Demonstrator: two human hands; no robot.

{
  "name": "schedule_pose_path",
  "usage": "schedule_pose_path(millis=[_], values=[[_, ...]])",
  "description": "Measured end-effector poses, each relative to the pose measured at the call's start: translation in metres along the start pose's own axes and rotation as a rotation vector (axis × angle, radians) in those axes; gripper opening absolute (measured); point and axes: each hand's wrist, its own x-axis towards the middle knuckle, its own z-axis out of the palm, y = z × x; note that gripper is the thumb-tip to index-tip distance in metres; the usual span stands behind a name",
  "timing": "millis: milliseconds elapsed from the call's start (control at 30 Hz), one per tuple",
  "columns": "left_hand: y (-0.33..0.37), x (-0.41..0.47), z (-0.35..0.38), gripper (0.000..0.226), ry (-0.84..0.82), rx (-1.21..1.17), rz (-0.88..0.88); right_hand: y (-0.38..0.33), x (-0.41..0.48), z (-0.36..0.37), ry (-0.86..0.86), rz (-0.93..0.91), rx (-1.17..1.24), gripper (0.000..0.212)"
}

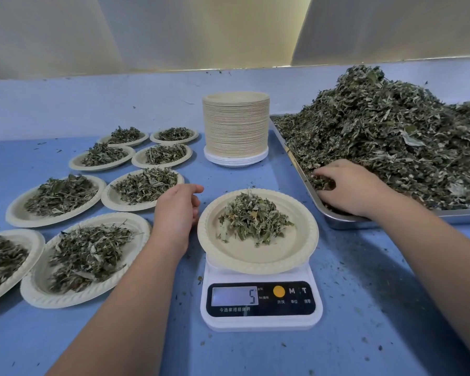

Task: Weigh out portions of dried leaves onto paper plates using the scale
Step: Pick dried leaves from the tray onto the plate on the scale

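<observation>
Your right hand (347,188), right of the scale (261,321) and a little beyond it, curls its fingers into the dried leaves (391,137) heaped in the metal tray (342,223) and gathers a clump. Your left hand (177,210) sits just left of the scale, loosely curled and holding nothing. Whether it touches the rim of the paper plate (255,256) cannot be told. That plate rests on the scale with a small portion (253,218) at its centre, and the display (235,296) reads 5. Hazards: the plate overhangs the scale on every side, so a resting left hand or a brushing forearm would likely falsify the reading or tip the plate. A large clump dropped at once may overshoot the target. Light flakes can fall on the carry between tray and scale, as the crumbs scattered on the blue table (364,308) suggest. Surroundings: filled plates (65,301) crowd the area left of the scale, leaving little room to set the next one down. A tall stack of empty plates (236,126) stands beyond the scale, clear of the right hand's path.
</observation>
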Motion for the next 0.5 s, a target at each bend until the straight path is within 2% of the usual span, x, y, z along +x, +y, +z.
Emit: schedule_pose_path(millis=[67,133,367,500], values=[[-0.0001,0.0003,0.0,0.014,-0.002,0.006,0.001,0.0002,0.0,-0.0003,-0.106,0.0,0.006,0.056],[-0.0002,0.0006,0.0002,0.014,-0.001,0.012,0.002,-0.0001,-0.0011,-0.0022,-0.151,-0.016,0.028,0.05],[-0.0005,0.0007,0.0,0.015,0.006,0.024,0.018,0.0035,-0.0007,-0.0038,-0.02,-0.048,0.056,0.032],[-0.0001,0.0004,0.0001,0.015,0.002,0.027,0.018,0.008,0.002,-0.0037,0.117,-0.037,0.114,0.021]])
